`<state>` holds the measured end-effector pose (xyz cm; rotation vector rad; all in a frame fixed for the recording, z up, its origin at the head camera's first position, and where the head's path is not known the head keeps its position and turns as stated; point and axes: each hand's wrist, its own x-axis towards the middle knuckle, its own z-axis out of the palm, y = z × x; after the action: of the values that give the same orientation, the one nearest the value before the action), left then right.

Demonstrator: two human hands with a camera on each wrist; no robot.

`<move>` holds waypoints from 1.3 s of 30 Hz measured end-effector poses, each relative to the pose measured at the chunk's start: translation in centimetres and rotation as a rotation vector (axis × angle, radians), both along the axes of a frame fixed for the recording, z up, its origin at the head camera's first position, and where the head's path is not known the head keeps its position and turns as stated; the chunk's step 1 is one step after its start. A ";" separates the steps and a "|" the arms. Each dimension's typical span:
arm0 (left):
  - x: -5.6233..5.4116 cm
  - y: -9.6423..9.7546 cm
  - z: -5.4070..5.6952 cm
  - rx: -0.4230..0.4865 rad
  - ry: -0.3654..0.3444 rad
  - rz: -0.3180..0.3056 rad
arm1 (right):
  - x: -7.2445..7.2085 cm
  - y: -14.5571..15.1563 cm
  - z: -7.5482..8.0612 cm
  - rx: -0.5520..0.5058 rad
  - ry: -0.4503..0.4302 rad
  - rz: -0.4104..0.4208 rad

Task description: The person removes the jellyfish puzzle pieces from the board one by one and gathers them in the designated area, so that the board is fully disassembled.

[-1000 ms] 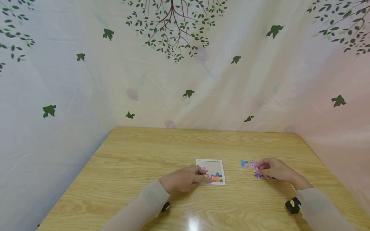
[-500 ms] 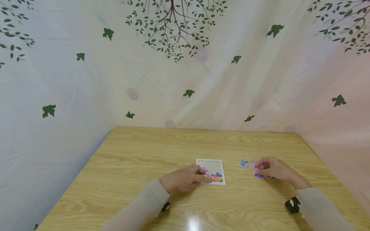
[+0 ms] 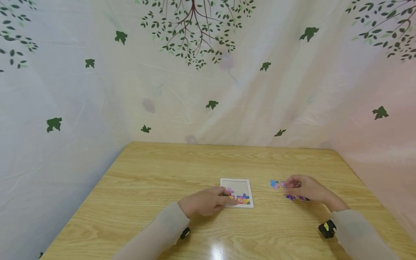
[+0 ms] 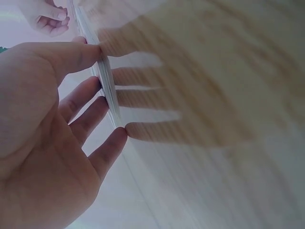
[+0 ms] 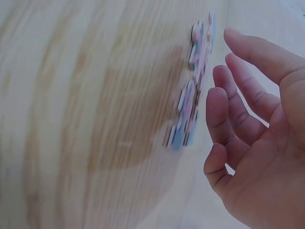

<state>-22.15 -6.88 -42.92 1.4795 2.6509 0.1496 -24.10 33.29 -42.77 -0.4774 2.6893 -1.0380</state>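
Observation:
A white-framed jigsaw tray [image 3: 250,191] lies flat on the table, with colourful pieces [image 3: 243,199] in its near part and a pink piece [image 3: 229,190] at its left. My left hand [image 3: 208,201] rests at the tray's left side. In the left wrist view, my thumb and nearly straight fingers touch the tray's edge [image 4: 108,86]. Over loose jigsaw pieces [image 3: 275,184] to the right hovers my right hand [image 3: 308,189], its fingers loosely bent. In the right wrist view, thumb and fingertips stand apart above the pieces [image 5: 188,107], holding nothing visible. Some pieces are hidden under this hand.
Dark purple pieces [image 3: 297,198] lie just below my right hand. The wooden table [image 3: 169,166] runs back to a pale cloth [image 3: 182,90] printed with leaves. Black devices [image 3: 326,229] sit at my wrists.
My right hand has risen slightly and shifted a little left over the loose pieces. A pink piece by its fingertips is hidden now. My left hand and the tray stay put.

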 end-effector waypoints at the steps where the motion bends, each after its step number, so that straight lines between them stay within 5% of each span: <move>1: 0.0 0.0 0.0 0.007 -0.007 -0.003 | 0.0 -0.2 0.1 0.001 0.005 0.009; 16: 0.4 -0.4 0.5 0.007 -0.146 0.065 | -1.9 -4.6 -0.3 -0.035 0.030 0.144; 28: 0.4 -0.9 0.1 0.046 0.117 -0.070 | -3.0 -9.6 -0.4 -0.075 0.011 0.222; 34: 0.5 -1.0 0.1 0.041 0.139 -0.090 | -3.2 -11.7 -0.5 -0.076 0.013 0.240; 39: 0.5 -1.1 -0.1 0.046 0.075 -0.075 | -3.2 -13.4 -0.7 -0.083 -0.010 0.254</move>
<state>-21.64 -8.02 -42.99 1.6279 2.6620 0.1524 -27.32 19.93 -43.43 -0.8030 2.5004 -1.0765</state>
